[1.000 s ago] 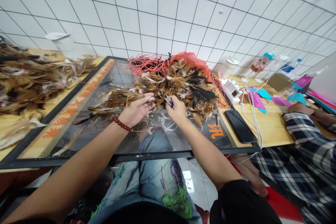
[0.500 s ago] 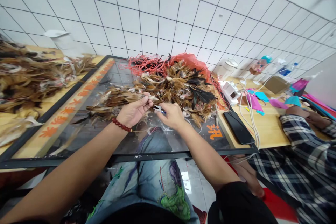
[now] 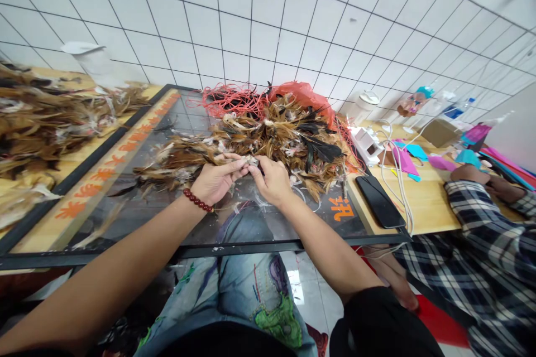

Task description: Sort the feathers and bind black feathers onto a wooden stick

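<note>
My left hand, with a red bead bracelet on the wrist, pinches a bundle of brown feathers that trails off to the left over the glass panel. My right hand is closed, and its fingertips meet the left hand's at the bundle's quill end. The small snips it held a moment ago are almost hidden inside its fingers. Just behind both hands lies a big heap of brown and black feathers.
Red string and a red bag sit behind the heap. More feathers cover the left bench. To the right are a black phone, white cables, coloured paper and a person's plaid sleeve.
My right hand has moved left to meet my left hand at the bundle's end. The blue-handled snips, plainly visible before, are now covered by its fingers.
</note>
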The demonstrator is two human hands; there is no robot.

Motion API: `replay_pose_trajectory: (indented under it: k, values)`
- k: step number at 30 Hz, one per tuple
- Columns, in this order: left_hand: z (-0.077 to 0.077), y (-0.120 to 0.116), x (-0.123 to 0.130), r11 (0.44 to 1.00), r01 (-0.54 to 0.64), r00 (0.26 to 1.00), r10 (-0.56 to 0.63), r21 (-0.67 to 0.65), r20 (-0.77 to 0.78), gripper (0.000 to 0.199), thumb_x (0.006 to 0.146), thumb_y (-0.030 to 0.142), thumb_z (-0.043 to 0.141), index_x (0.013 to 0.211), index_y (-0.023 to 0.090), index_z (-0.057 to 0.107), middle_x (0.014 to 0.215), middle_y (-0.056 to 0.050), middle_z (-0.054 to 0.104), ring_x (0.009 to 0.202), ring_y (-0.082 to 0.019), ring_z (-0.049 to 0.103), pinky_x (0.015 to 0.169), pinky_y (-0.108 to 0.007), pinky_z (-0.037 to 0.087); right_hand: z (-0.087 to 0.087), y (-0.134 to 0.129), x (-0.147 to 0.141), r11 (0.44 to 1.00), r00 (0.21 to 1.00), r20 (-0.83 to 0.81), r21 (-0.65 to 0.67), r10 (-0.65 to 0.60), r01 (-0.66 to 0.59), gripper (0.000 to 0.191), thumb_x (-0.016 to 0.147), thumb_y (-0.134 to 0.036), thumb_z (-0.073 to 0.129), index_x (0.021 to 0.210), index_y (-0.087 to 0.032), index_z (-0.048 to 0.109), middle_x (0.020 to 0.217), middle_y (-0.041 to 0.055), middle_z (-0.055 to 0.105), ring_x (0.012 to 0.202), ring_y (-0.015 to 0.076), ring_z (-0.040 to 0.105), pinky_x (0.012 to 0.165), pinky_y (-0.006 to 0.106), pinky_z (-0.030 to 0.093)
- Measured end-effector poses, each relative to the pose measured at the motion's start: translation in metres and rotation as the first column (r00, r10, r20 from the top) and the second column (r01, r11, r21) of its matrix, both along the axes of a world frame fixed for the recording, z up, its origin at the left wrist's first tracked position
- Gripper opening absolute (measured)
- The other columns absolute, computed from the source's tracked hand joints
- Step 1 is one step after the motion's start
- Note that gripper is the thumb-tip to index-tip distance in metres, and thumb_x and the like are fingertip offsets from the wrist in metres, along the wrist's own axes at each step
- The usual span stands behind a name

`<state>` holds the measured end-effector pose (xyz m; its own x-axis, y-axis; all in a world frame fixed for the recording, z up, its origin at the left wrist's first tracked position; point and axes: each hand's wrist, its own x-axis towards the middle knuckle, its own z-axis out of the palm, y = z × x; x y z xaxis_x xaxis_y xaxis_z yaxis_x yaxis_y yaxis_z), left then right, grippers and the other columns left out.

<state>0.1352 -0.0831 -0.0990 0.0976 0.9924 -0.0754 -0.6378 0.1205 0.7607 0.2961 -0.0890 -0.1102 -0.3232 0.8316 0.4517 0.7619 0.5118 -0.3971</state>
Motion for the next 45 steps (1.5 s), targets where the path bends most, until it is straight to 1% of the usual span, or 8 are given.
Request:
replay_pose_trajectory:
  k: [7, 13, 22, 29, 36, 39, 42, 45]
  values:
    - [0.000, 0.002, -0.001, 0.994, -0.087, 0.996, 0.086, -0.059, -0.028, 0.019, 0.064, -0.002, 0.077, 0.064, 0.011, 0.064, 0.072, -0.003, 0.070, 0.064, -0.012, 0.068, 0.064, -0.021, 0.059, -0.001, 0.001, 0.000, 0.999, 0.999, 0.025, -0.023, -0.026, 0.027, 0.034, 0.102, -0.045, 0.036, 0.109, -0.019, 0.058, 0.095, 0.0056, 0.072, 0.090, 0.0181, 0.065, 0.076, 0.028, 0.035]
    - [0.000, 0.003, -0.001, 0.985, -0.143, 0.990, 0.142, -0.095, -0.016, 0.020, 0.063, -0.003, 0.077, 0.064, 0.011, 0.064, 0.072, -0.004, 0.071, 0.065, -0.013, 0.069, 0.065, -0.021, 0.059, -0.001, 0.000, -0.001, 0.999, 0.998, 0.052, -0.026, -0.032, 0.033, 0.033, 0.102, -0.044, 0.036, 0.109, -0.019, 0.057, 0.095, 0.0056, 0.072, 0.090, 0.0181, 0.065, 0.075, 0.027, 0.035]
    - [-0.001, -0.002, 0.005, 0.996, -0.088, 0.996, 0.087, -0.024, -0.036, 0.025, 0.052, 0.002, 0.086, 0.061, 0.010, 0.064, 0.068, -0.002, 0.069, 0.067, -0.014, 0.069, 0.066, -0.024, 0.059, -0.004, 0.002, -0.001, 0.998, 0.996, 0.079, -0.048, -0.046, 0.050, 0.034, 0.103, -0.045, 0.033, 0.106, -0.020, 0.055, 0.091, 0.0052, 0.071, 0.085, 0.0180, 0.065, 0.075, 0.027, 0.036]
    - [-0.001, -0.004, 0.007, 0.998, -0.054, 0.997, 0.051, -0.041, -0.065, 0.028, 0.051, 0.004, 0.089, 0.061, 0.010, 0.064, 0.067, -0.003, 0.068, 0.066, -0.014, 0.068, 0.066, -0.024, 0.058, -0.003, 0.004, -0.001, 0.990, 0.989, 0.135, -0.113, -0.065, 0.081, 0.034, 0.104, -0.043, 0.029, 0.098, -0.020, 0.054, 0.079, 0.0038, 0.068, 0.072, 0.0173, 0.063, 0.065, 0.026, 0.032]
    - [-0.001, -0.003, 0.007, 0.997, -0.067, 0.996, 0.064, -0.039, -0.061, 0.028, 0.048, 0.006, 0.090, 0.059, 0.010, 0.064, 0.065, -0.002, 0.066, 0.066, -0.014, 0.068, 0.067, -0.024, 0.058, -0.003, 0.005, 0.000, 0.991, 0.995, 0.095, -0.119, -0.042, 0.054, 0.036, 0.104, -0.041, 0.026, 0.092, -0.021, 0.054, 0.075, 0.0027, 0.066, 0.070, 0.0162, 0.062, 0.065, 0.025, 0.033]
    - [0.000, -0.003, 0.007, 0.997, -0.063, 0.997, 0.061, -0.035, -0.055, 0.027, 0.049, 0.005, 0.088, 0.060, 0.009, 0.064, 0.064, -0.001, 0.065, 0.064, -0.014, 0.066, 0.063, -0.025, 0.056, -0.003, 0.007, 0.003, 0.989, 0.992, 0.048, -0.086, -0.117, 0.121, 0.035, 0.103, -0.041, 0.027, 0.096, -0.020, 0.054, 0.074, 0.0030, 0.065, 0.069, 0.0176, 0.062, 0.064, 0.026, 0.033]
    - [0.001, -0.003, 0.006, 0.997, -0.065, 0.996, 0.062, -0.047, -0.057, 0.024, 0.053, 0.004, 0.086, 0.062, 0.010, 0.065, 0.062, 0.000, 0.062, 0.060, -0.013, 0.064, 0.059, -0.024, 0.054, -0.002, 0.010, 0.007, 0.980, 0.980, -0.052, -0.056, -0.193, 0.190, 0.035, 0.102, -0.042, 0.027, 0.101, -0.019, 0.054, 0.079, 0.0044, 0.066, 0.073, 0.0187, 0.062, 0.066, 0.026, 0.035]
    - [0.001, -0.002, 0.004, 0.996, -0.064, 0.996, 0.060, -0.062, -0.065, 0.020, 0.057, 0.005, 0.082, 0.065, 0.010, 0.065, 0.064, -0.001, 0.062, 0.059, -0.011, 0.061, 0.055, -0.021, 0.050, -0.001, 0.011, 0.010, 0.979, 0.974, -0.104, -0.050, -0.200, 0.195, 0.034, 0.100, -0.048, 0.034, 0.100, -0.020, 0.055, 0.080, 0.0042, 0.067, 0.074, 0.0189, 0.063, 0.068, 0.025, 0.038]
